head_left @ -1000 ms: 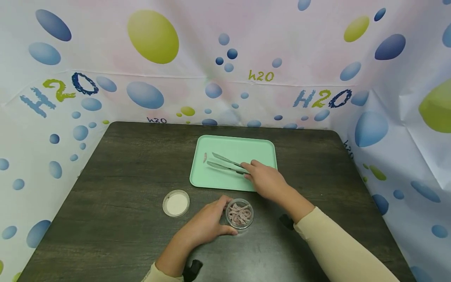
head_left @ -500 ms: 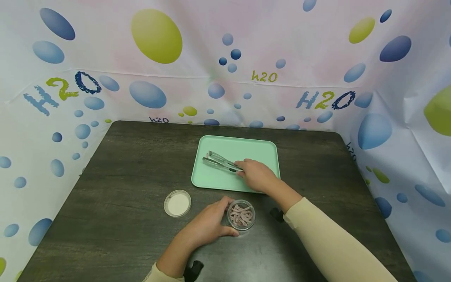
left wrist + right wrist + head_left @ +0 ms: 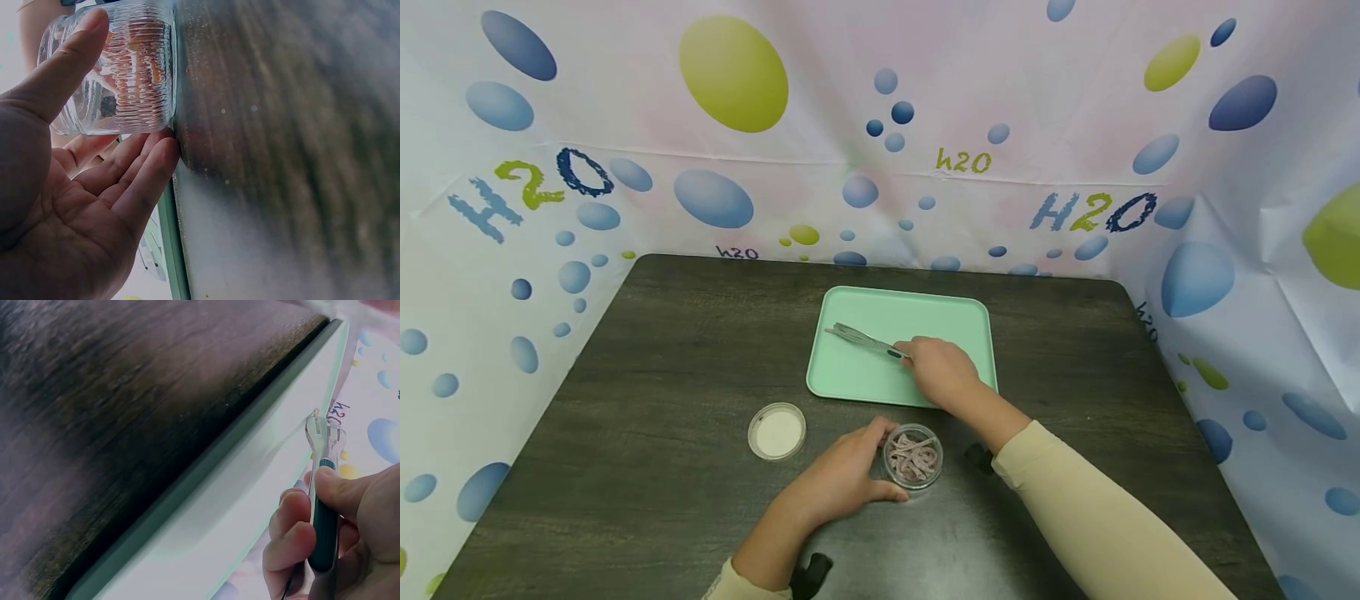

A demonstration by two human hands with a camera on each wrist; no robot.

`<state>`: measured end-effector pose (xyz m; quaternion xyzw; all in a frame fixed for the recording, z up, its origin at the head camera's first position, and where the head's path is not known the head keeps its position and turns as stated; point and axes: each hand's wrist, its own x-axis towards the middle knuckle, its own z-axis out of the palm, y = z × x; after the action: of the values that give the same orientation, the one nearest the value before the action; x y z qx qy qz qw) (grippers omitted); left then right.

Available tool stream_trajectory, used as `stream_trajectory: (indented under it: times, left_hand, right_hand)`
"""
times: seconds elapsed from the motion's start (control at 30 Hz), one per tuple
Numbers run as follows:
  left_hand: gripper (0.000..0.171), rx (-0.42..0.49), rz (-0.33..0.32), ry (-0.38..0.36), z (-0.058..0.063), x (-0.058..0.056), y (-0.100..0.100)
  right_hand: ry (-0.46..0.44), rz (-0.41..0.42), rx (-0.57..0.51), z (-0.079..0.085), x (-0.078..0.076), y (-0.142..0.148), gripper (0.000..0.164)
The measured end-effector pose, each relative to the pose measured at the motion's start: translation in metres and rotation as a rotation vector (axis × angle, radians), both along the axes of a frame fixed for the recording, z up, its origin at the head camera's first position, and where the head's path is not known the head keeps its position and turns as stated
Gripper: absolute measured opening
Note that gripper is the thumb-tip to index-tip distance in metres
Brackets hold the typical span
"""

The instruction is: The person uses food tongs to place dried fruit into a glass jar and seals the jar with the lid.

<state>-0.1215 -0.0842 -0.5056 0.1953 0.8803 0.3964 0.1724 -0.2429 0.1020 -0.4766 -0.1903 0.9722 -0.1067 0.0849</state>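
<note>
My left hand [image 3: 841,473] grips a clear glass jar [image 3: 142,94] from its left side, thumb in front and fingers behind. Pinkish-brown strips [image 3: 913,458] lie inside the jar, which stands upright on the table. Over the green tray [image 3: 925,308], my right hand [image 3: 945,371] holds metal tongs [image 3: 867,340] with dark grips, thumb on one arm and fingers curled round the other. The tongs are squeezed together, their tips low at the tray's left part. A small pinkish strip [image 3: 830,331] pokes out at the tips; the tips hide most of it.
A round pale lid [image 3: 777,432] lies on the dark wooden table [image 3: 662,375], left of the jar. Behind the table hangs a white sheet [image 3: 820,83] printed with blue and green dots.
The tongs have moved left and their arms have come together at the small strip on the tray. My left hand and the jar have stayed in place.
</note>
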Motion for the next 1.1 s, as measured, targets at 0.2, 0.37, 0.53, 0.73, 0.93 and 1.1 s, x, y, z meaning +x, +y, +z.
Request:
stream_trajectory:
  times: [0.2, 0.37, 0.53, 0.73, 0.93, 1.1]
  left_hand:
    - [0.076, -0.012, -0.006, 0.024, -0.001, 0.0, 0.001]
    - [0.075, -0.019, -0.002, 0.014, -0.001, -0.001, 0.002]
    - [0.076, -0.023, -0.002, 0.004, -0.002, -0.002, 0.003]
    - [0.077, -0.021, 0.0, 0.001, -0.002, -0.001, 0.002]
    - [0.077, -0.01, 0.013, 0.001, -0.001, -0.001, 0.0]
    - [0.078, -0.017, 0.012, -0.004, -0.002, -0.001, 0.0]
  right_hand:
    - [0.01, -0.02, -0.013, -0.002, 0.001, 0.005, 0.038]
    - [0.007, -0.026, -0.02, -0.003, 0.0, 0.008, 0.038]
    - [0.009, -0.039, -0.026, -0.005, 0.001, 0.013, 0.038]
    - [0.022, -0.06, -0.025, -0.007, 0.004, 0.022, 0.039]
    - [0.021, -0.102, -0.047, -0.007, 0.008, 0.037, 0.04]
    - [0.057, -0.12, -0.068, -0.008, 0.013, 0.055, 0.04]
